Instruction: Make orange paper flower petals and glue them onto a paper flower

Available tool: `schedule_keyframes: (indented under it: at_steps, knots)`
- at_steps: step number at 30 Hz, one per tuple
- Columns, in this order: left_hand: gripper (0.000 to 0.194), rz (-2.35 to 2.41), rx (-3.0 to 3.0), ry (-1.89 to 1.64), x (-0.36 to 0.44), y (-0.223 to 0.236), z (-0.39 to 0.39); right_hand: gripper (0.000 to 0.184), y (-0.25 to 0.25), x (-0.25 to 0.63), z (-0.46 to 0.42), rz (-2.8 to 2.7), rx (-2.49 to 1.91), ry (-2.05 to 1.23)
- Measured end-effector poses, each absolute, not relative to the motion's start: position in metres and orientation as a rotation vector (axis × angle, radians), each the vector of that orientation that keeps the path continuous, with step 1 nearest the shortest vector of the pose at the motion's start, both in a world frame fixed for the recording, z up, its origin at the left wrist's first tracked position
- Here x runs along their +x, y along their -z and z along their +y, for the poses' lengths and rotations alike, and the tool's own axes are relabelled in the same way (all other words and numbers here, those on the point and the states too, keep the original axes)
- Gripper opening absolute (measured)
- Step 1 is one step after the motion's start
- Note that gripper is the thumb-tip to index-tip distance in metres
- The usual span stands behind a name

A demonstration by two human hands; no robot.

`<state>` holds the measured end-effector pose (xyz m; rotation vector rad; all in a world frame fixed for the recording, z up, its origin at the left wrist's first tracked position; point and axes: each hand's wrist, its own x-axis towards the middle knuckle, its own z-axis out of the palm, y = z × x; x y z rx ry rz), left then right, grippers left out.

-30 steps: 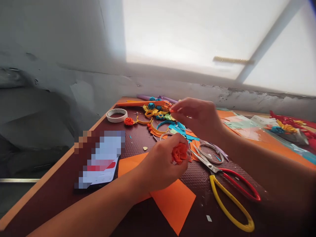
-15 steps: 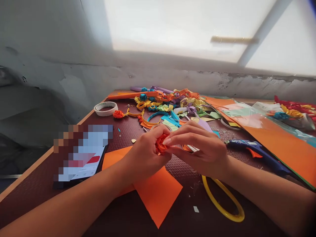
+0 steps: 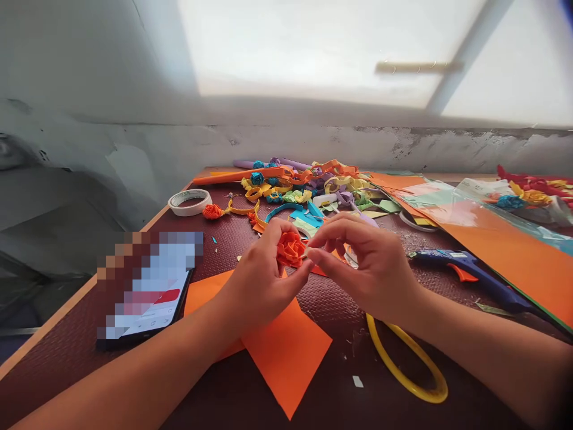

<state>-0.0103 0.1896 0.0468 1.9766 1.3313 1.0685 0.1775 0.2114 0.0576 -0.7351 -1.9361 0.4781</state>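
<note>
An orange paper rose (image 3: pixel 290 249) with crumpled, layered petals is gripped by my left hand (image 3: pixel 268 272), whose fingers curl behind it and whose thumb lies below. My right hand (image 3: pixel 364 263) is closed in a pinch, thumb and forefinger meeting at the flower's right edge. Its remaining fingers are bent inward. Under my hands, flat orange paper sheets (image 3: pixel 289 358) lie overlapping on the dark red textured table (image 3: pixel 326 394). A yellow ring (image 3: pixel 414 370) rests below my right wrist.
On the left are a phone (image 3: pixel 154 298) and a tape roll (image 3: pixel 189 203). Colourful paper chains and flowers (image 3: pixel 304 185) pile up at the back. A blue glue gun (image 3: pixel 470 275) lies right, beside large orange sheets (image 3: pixel 528 257) under clear plastic.
My right hand's fingers have drawn back from over the rose to its right edge and closed into a tighter pinch. More of the flower now shows in my left hand.
</note>
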Motion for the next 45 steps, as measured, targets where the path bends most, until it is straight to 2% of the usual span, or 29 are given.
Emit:
schedule_keyframes:
  at_steps: [5,8,11,14,21,35,40,45]
  knots:
    - [0.018,1.435,2.23,-1.14,-0.009,-0.041,0.19,0.006,-0.056,0.173,0.213,-1.826,-0.856,-0.825]
    - [0.018,1.473,2.292,-1.163,-0.008,-0.037,0.189,0.014,-0.055,0.171,0.212,-1.774,-0.865,-0.981]
    - [0.023,1.514,2.306,-1.213,-0.006,-0.035,0.188,0.019,-0.055,0.169,0.211,-1.751,-0.841,-1.059]
    - [0.021,1.488,2.325,-1.246,-0.005,-0.035,0.186,0.015,-0.055,0.169,0.21,-1.761,-0.787,-1.055]
    - [0.016,1.492,2.385,-1.231,-0.003,-0.038,0.186,0.005,-0.055,0.17,0.21,-1.828,-0.82,-0.817]
    - [0.016,1.411,2.258,-1.165,-0.003,-0.045,0.185,0.008,-0.055,0.177,0.212,-2.155,-0.581,-0.085]
    - [0.008,1.274,2.163,-1.141,-0.002,-0.052,0.184,0.01,-0.056,0.179,0.213,-2.163,-0.506,0.058]
    - [0.009,1.238,2.121,-1.135,-0.004,-0.049,0.184,0.015,-0.061,0.182,0.212,-2.262,-0.437,0.179]
